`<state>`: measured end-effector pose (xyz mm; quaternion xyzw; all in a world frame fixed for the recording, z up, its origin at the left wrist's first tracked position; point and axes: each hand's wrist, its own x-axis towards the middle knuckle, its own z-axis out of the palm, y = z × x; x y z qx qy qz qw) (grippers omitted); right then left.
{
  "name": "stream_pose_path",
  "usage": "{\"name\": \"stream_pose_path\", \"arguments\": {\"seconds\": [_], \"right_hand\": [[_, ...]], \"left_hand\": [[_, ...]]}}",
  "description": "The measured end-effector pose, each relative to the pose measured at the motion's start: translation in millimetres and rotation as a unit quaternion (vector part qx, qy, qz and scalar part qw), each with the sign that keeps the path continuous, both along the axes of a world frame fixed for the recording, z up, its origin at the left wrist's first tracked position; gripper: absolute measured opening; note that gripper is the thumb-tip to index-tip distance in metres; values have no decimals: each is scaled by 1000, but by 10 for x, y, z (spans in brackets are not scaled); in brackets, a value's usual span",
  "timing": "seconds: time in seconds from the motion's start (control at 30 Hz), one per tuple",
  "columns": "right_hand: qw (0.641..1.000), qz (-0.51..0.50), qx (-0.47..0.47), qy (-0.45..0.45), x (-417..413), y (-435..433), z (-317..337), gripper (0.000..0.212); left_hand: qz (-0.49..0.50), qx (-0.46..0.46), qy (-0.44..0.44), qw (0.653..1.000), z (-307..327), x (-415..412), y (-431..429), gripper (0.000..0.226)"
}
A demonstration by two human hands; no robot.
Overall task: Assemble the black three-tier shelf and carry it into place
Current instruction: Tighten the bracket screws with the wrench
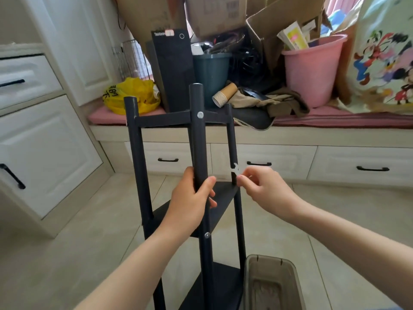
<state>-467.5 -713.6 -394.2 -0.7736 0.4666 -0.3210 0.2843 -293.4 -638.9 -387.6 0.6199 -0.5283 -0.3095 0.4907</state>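
The black three-tier shelf (pixel 199 139) stands upright on the tiled floor in front of me, with three round posts and triangular tiers. My left hand (pixel 192 198) grips the near middle post just above the second tier. My right hand (pixel 261 186) pinches a small silver wrench (pixel 235 169) held against the right post at the level of the second tier. Silver bolt heads show on the near post at the top tier (pixel 200 115) and below my left hand (pixel 207 235).
A translucent plastic bin (pixel 271 283) stands on the floor at the shelf's right foot. Behind is a window seat with drawers (pixel 279 162), piled with a pink bucket (pixel 312 70), cardboard boxes, a dark bin, paper cups and a yellow bag. White cabinets (pixel 44 142) line the left.
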Motion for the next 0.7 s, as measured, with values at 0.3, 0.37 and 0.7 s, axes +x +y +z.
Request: {"name": "stream_pose_path", "arguments": {"seconds": [0.3, 0.37, 0.7], "right_hand": [[980, 78, 86, -161, 527, -7, 435, 25], [976, 65, 85, -191, 633, 12, 433, 23], [977, 98, 88, -167, 867, 229, 375, 17]], "left_hand": [[11, 25, 3, 1000, 15, 248, 216, 32], [25, 20, -12, 999, 16, 285, 255, 37], [-30, 21, -2, 999, 50, 545, 377, 44]]}}
